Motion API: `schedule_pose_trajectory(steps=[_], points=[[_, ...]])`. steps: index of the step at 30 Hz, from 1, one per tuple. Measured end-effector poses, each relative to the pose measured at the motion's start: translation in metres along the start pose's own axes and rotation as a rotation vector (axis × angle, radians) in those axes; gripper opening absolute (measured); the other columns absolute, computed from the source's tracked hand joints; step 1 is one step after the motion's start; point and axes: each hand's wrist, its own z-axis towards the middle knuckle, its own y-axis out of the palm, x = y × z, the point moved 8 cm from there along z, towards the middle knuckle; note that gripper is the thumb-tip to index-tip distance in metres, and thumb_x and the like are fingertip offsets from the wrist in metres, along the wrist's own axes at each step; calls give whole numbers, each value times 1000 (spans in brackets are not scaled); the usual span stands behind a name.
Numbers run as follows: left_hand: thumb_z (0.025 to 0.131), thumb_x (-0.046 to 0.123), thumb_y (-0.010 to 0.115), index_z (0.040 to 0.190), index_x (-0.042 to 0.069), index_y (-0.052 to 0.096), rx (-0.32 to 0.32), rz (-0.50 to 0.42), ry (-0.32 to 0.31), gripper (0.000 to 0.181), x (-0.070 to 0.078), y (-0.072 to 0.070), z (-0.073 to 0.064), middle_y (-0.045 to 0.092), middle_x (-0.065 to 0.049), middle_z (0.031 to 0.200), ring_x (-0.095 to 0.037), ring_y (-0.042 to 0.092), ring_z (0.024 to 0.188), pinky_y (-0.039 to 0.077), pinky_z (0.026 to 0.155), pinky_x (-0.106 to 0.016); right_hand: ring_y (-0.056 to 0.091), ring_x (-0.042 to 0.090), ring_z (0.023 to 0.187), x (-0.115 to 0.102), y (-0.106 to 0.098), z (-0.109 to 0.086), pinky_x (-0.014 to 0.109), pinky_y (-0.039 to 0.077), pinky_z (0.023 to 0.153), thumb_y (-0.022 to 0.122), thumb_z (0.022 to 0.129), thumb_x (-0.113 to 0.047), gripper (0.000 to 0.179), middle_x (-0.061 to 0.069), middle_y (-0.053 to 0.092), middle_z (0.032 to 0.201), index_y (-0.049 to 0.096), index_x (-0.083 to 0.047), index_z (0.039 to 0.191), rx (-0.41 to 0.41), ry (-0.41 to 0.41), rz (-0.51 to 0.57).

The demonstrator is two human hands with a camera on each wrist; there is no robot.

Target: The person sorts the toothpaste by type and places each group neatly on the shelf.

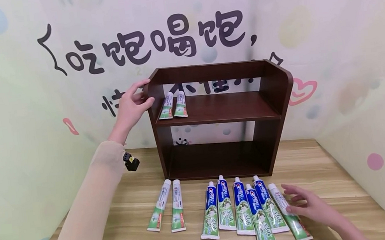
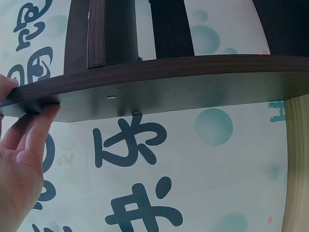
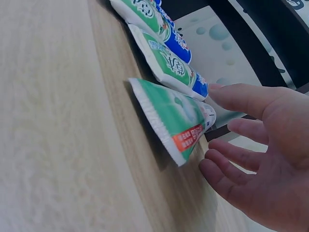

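Note:
My left hand grips the upper left edge of a dark brown two-tier shelf; in the left wrist view its fingers press on the side panel's outer face. On the right, my right hand hovers beside a white-and-green toothpaste tube, thumb close to its upper part and fingers spread. The right wrist view shows that toothpaste tube lying on the table near the spread fingers. Two similar tubes stand leaning on the upper tier, at its left end.
Several blue-and-green toothpaste tubes lie in front of the shelf on the wooden table. Two white-and-green tubes lie further left. A printed backdrop stands behind the shelf and along both sides.

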Motion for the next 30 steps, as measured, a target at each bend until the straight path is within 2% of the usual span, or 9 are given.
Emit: schedule_pose_trajectory(steps=[7, 10, 15, 20, 23, 26, 30], points=[[91, 17, 70, 139, 29, 55, 8, -2, 10, 52, 2, -1, 1, 64, -11, 135, -23, 65, 121, 59, 93, -39, 68, 31, 99, -6, 6, 0, 20, 54, 77, 72, 89, -18, 70, 35, 58, 126, 39, 11, 143, -47, -30, -21], [91, 18, 70, 139, 29, 55, 12, 6, 12, 51, 4, -2, 1, 64, -10, 135, -23, 66, 121, 59, 94, -39, 68, 35, 100, -6, 7, 2, 19, 54, 76, 75, 86, -19, 73, 34, 57, 127, 39, 8, 144, -61, 8, -2], [91, 17, 70, 139, 28, 55, 13, 3, 12, 52, 6, -2, 2, 64, -12, 135, -24, 66, 120, 59, 93, -38, 67, 31, 100, -3, 10, 5, 21, 54, 72, 79, 81, -20, 79, 31, 57, 126, 40, 2, 147, -76, 94, -2], [90, 15, 71, 139, 27, 54, 4, 9, 8, 53, 7, -3, 3, 64, -16, 134, -26, 67, 119, 60, 91, -35, 66, 22, 91, -6, 11, 6, 22, 52, 69, 81, 79, -20, 79, 26, 60, 120, 42, -1, 146, -71, 119, -26], [90, 17, 70, 141, 28, 52, -37, 30, -16, 55, 8, -3, 6, 61, -16, 137, -28, 65, 120, 60, 91, -37, 64, 20, 86, -5, 11, 8, 22, 51, 68, 82, 79, -21, 79, 22, 62, 117, 43, -3, 145, -75, 129, -43], [91, 19, 69, 146, 31, 47, -116, 46, -35, 60, 7, -2, 9, 54, -14, 144, -32, 61, 126, 60, 90, -42, 62, 18, 83, -4, 13, 9, 22, 50, 67, 82, 78, -23, 80, 18, 63, 113, 43, -5, 145, -89, 132, -56], [92, 18, 68, 149, 31, 43, -217, 11, -54, 64, 2, 0, 10, 45, -14, 149, -34, 55, 130, 61, 88, -40, 63, 15, 82, -8, 16, 9, 21, 50, 67, 83, 78, -23, 79, 14, 63, 107, 44, -5, 144, -99, 123, -76]])
